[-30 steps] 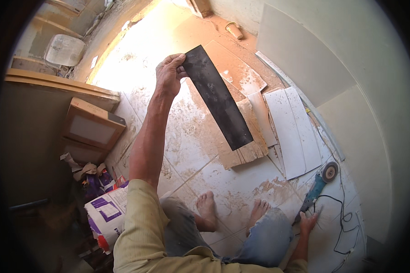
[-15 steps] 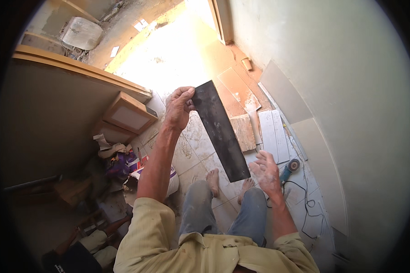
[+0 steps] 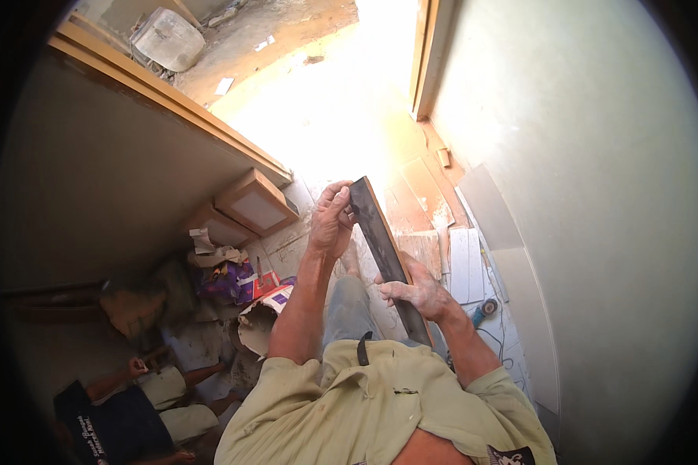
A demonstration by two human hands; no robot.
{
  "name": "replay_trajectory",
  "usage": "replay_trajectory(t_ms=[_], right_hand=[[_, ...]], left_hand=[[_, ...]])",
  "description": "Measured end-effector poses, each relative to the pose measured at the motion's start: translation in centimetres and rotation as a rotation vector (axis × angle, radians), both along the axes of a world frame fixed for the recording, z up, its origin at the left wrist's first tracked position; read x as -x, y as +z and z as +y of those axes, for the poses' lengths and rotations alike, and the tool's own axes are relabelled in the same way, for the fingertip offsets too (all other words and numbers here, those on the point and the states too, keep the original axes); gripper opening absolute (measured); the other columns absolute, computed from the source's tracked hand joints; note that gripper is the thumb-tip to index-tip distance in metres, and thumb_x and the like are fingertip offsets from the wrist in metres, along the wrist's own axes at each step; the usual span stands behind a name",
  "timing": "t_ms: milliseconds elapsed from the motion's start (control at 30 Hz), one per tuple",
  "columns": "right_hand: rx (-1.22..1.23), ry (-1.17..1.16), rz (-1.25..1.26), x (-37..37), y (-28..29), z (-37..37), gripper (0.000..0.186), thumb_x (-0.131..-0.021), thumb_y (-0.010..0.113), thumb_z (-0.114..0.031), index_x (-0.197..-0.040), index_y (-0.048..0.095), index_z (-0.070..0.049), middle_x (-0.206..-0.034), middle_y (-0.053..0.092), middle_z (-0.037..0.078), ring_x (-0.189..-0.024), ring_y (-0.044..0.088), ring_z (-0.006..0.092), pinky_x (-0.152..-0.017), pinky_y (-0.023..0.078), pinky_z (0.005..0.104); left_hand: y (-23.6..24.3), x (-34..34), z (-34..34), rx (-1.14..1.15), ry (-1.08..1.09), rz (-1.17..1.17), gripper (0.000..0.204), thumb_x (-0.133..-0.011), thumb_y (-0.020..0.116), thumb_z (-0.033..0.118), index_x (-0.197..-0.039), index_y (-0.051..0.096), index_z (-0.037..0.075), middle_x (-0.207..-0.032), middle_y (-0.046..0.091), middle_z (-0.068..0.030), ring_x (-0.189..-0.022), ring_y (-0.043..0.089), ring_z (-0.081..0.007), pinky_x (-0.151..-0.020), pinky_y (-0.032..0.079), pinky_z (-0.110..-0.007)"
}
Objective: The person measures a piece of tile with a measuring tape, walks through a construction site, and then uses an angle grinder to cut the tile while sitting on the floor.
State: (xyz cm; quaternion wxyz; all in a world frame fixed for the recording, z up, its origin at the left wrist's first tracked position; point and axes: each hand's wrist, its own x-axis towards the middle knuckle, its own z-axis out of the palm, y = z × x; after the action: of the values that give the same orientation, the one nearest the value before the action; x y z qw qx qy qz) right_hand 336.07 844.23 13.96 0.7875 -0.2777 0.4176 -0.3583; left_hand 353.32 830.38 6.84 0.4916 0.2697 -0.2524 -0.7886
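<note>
A long, flat black tile strip (image 3: 378,236) with a thin brown edge slants in front of my body, its lower end close to my shirt. My left hand (image 3: 333,222) is closed on its upper end, thumb on the near side. Farther down, my right hand (image 3: 420,293) grips the strip's right edge, with the thumb laid across the dark face and the fingers partly hidden. Dust whitens the right hand's fingers.
An angle grinder (image 3: 485,311) with its cord lies right of my legs, beside white tile pieces (image 3: 464,263). Boards lean on the right wall. A wooden cabinet (image 3: 256,203) and torn bags (image 3: 233,279) stand left. Another person (image 3: 124,422) sits at lower left.
The strip has tilted more edge-on and come closer to my body. My right hand, apart from it before, now grips it. The view has shifted, showing more of the other person.
</note>
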Motion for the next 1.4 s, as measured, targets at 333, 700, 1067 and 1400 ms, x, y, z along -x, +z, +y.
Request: replay_trajectory(t_ms=[333,700,1067,1400], right_hand=[[0.127,0.04,0.556,-7.4,1.5,-20.7,0.07,-0.078,0.075,-0.023,-0.136,0.041,-0.002,-0.109,0.061,0.019,-0.098,0.06,0.0254,-0.087,0.049,0.0378],[0.334,0.111,0.839,-6.3,-1.0,-42.3,0.069,-0.074,0.077,-0.026,-0.131,0.045,-0.001,-0.119,0.057,0.025,-0.11,0.057,0.04,-0.093,0.046,0.0426],[0.182,0.407,0.541,-0.5,-1.0,-71.4,0.06,-0.081,0.072,-0.025,-0.131,0.048,-0.002,-0.111,0.062,0.018,-0.096,0.064,0.0256,-0.085,0.05,0.0372],[-0.233,0.097,-0.289,-1.9,-2.0,-97.4,0.04,-0.087,0.06,-0.017,-0.119,0.051,0.004,-0.096,0.064,0.019,-0.073,0.067,0.024,-0.063,0.056,0.0335]], left_hand=[[6.1,-6.7,-17.2,-0.009,-0.068,-0.341,0.099,-0.074,0.076,0.018,-0.151,0.014,0.008,-0.13,0.045,-0.0254,-0.11,0.057,-0.0319,-0.089,0.055,-0.047],[3.5,-6.2,-37.5,-0.172,0.108,-0.253,0.07,-0.081,0.062,0.018,-0.142,0.03,0.006,-0.125,0.048,-0.0254,-0.11,0.058,-0.0351,-0.09,0.053,-0.05],[1.7,-7.3,-60.6,-0.264,0.303,-0.281,0.079,-0.092,0.045,0.061,-0.15,0.017,0.015,-0.134,0.044,-0.027,-0.116,0.054,-0.0351,-0.097,0.046,-0.047],[-2.5,-11.4,-80.9,-0.32,0.181,-0.293,0.07,-0.098,0.041,0.049,-0.147,0.023,0.002,-0.126,0.052,-0.0252,-0.116,0.055,-0.0312,-0.093,0.049,-0.046]])
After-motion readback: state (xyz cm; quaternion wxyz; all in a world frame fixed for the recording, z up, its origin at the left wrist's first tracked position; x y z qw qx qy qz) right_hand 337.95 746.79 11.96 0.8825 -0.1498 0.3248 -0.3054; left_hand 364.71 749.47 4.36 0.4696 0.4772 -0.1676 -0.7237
